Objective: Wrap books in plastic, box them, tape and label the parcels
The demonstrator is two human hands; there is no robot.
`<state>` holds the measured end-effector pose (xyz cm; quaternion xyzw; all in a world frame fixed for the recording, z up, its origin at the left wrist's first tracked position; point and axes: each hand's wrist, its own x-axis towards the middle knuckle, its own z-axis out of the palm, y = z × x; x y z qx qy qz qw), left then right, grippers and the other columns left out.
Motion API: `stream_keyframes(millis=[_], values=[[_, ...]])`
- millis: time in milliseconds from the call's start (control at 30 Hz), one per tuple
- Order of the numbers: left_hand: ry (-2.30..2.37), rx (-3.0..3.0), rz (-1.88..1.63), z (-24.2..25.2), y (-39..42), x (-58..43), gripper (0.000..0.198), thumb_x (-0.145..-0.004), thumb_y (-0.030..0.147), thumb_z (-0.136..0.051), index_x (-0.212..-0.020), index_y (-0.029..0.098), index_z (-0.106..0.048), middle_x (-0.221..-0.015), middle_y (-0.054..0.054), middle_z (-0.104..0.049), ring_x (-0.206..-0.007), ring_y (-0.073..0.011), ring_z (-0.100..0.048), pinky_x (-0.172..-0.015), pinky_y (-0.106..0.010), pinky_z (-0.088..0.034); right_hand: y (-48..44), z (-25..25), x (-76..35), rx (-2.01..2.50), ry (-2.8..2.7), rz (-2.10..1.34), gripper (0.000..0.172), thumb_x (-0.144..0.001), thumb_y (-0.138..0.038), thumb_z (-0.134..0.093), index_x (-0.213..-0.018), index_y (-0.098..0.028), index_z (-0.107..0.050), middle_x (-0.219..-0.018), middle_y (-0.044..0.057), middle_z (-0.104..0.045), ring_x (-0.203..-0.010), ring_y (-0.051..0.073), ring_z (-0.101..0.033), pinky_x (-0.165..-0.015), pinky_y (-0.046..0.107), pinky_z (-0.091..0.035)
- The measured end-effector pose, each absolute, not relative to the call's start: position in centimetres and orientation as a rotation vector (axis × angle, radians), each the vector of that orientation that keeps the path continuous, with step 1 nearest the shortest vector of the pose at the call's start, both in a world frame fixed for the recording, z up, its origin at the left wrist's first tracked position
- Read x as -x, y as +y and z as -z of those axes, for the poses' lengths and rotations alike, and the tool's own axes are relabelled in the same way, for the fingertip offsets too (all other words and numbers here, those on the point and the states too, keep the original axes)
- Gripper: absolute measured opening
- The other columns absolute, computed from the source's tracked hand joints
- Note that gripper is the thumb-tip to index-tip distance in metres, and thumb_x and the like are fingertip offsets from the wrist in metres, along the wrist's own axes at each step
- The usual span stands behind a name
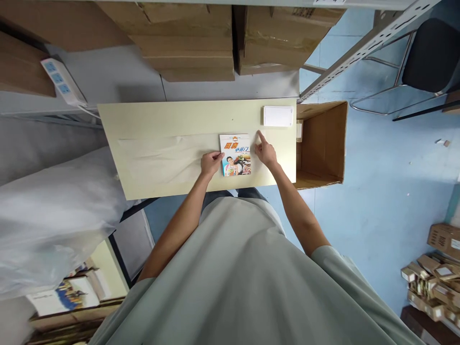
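Currently, a Chinese kitchen-tips book (235, 155) face-up on a cream bench (154, 117), toward 3 o'clock of the bench's middle, left hand (211, 164) pinching the book's 9 o'clock edge, right hand (266, 152) released, index extended, near the 3 o'clock edge, white rectangular pack (278, 116) toward 2 o'clock

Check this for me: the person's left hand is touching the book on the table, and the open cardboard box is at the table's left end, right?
Not quite: the open cardboard box is at the right end of the table, as the head view shows. The left hand is indeed touching the book on the table.
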<state>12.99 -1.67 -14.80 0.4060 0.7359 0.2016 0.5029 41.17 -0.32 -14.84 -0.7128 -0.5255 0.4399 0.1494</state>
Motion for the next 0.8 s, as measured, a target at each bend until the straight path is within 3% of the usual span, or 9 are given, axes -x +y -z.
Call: stream_keyframes(millis=[233,367,533,800], values=[[1.761,-0.999,-0.543,14.6,-1.9,-12.2,0.024,-0.081,0.045,-0.085,-0.084,0.021,-0.084,-0.095,-0.010,-0.087,-0.096,-0.0299,-0.078,-0.093,-0.038,-0.059,-6.6,12.5,-42.4,2.191,-1.329,-1.068,0.069,-0.108,-0.051,-0.057,-0.167,-0.015,-0.050,-0.115,0.017,-0.086,-0.101,0.038,-0.079,-0.097,0.052,-0.061],[1.792,-0.939,-0.602,14.4,-1.9,-12.4,0.025,-0.077,0.042,-0.088,-0.090,0.021,-0.084,-0.096,-0.010,-0.087,-0.096,-0.0286,-0.079,-0.094,-0.037,-0.060,-9.8,12.4,-42.2,2.392,-1.214,-1.038,0.049,-0.107,-0.054,-0.064,-0.141,-0.019,-0.061,-0.108,0.016,-0.085,-0.098,0.038,-0.079,-0.094,0.050,-0.061],[1.815,-0.922,-0.606,14.0,-2.0,-12.8,0.022,-0.078,0.040,-0.088,-0.087,0.021,-0.083,-0.095,-0.009,-0.086,-0.098,-0.0288,-0.079,-0.094,-0.037,-0.060,-9.9,13.0,-41.4,2.443,-1.099,-1.045,0.023,-0.105,-0.048,-0.069,-0.109,-0.026,-0.063,-0.096,0.011,-0.081,-0.096,0.034,-0.077,-0.091,0.045,-0.060],[1.862,-0.834,-0.640,14.1,-2.1,-13.3,0.020,-0.082,0.026,-0.078,-0.101,0.019,-0.080,-0.101,-0.009,-0.083,-0.099,-0.0244,-0.077,-0.097,-0.034,-0.059,-9.2,10.2,-40.2,2.220,-1.381,-0.993,0.012,-0.105,-0.037,-0.065,-0.100,-0.026,-0.064,-0.125,0.017,-0.073,-0.114,0.032,-0.074,-0.110,0.050,-0.059]])
